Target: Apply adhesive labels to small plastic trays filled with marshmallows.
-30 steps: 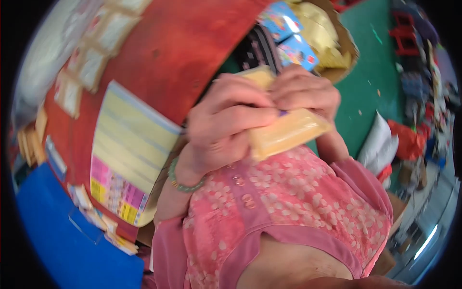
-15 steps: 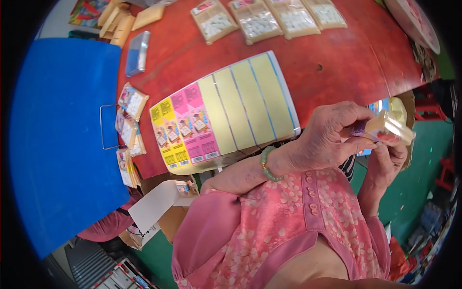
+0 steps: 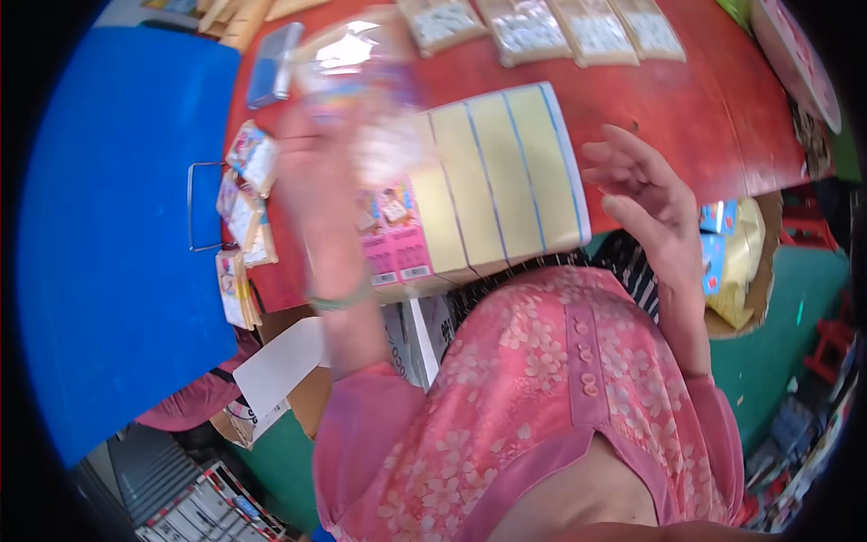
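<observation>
My left hand is smeared by motion above the left part of the table. It seems closed on a wooden tray in clear wrap, blurred, with white pieces and a coloured printed card. Beneath it lies a sheet of labels, partly peeled to pale yellow backing, with pink labels left of the bare strips; the hand and tray hide its left end. My right hand hovers just off the sheet's right edge, palm turned inward, fingers apart and nothing in them.
Several wrapped trays of white pieces line the far side of the red table. More packs lie beside a blue board at left, near a blue clear-lidded case. At right stands a carton with yellow and blue packets.
My left hand has swung left across the label sheet with the wrapped tray. My right hand has let go of it, risen a little and opened. The view has shifted slightly.
</observation>
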Demonstrator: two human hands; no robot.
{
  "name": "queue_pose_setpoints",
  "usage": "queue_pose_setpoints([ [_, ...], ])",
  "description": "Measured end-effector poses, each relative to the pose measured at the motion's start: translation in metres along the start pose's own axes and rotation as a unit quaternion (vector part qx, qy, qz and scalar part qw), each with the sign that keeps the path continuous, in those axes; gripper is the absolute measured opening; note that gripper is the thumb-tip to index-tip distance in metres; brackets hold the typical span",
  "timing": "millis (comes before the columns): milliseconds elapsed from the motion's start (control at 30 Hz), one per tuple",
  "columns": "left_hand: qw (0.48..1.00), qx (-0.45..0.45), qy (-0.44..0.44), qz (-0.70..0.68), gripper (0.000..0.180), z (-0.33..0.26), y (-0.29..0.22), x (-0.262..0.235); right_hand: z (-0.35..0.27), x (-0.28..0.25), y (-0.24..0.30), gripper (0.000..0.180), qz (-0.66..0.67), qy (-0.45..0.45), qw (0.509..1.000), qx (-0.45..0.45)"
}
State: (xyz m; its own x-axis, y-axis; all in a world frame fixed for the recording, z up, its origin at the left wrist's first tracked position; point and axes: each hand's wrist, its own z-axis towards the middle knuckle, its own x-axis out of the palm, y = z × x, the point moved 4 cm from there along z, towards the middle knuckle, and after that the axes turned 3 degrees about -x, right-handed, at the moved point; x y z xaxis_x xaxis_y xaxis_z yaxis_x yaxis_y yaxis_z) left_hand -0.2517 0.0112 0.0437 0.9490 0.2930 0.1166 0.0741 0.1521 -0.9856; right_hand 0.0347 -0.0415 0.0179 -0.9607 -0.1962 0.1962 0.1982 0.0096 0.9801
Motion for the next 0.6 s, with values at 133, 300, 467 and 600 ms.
queue_pose_setpoints([
  [133,0.983,0.018,-0.139,0.119,0.025,0.064,-0.001,-0.114,-0.006,-0.019,-0.015,0.031,-0.005,0.000,0.999,0.049],
  [300,0.949,-0.020,-0.191,0.249,0.044,0.103,0.011,-0.244,0.000,-0.013,-0.006,0.026,-0.225,0.017,0.973,-0.040],
  [467,0.630,0.116,-0.247,0.727,0.066,0.069,-0.013,-0.160,-0.005,0.008,-0.008,0.044,-0.458,0.100,0.856,-0.217],
  [600,0.835,0.166,0.019,0.524,0.039,0.019,0.001,-0.055,-0.011,0.010,-0.018,0.052,-0.525,0.133,0.813,-0.212],
])
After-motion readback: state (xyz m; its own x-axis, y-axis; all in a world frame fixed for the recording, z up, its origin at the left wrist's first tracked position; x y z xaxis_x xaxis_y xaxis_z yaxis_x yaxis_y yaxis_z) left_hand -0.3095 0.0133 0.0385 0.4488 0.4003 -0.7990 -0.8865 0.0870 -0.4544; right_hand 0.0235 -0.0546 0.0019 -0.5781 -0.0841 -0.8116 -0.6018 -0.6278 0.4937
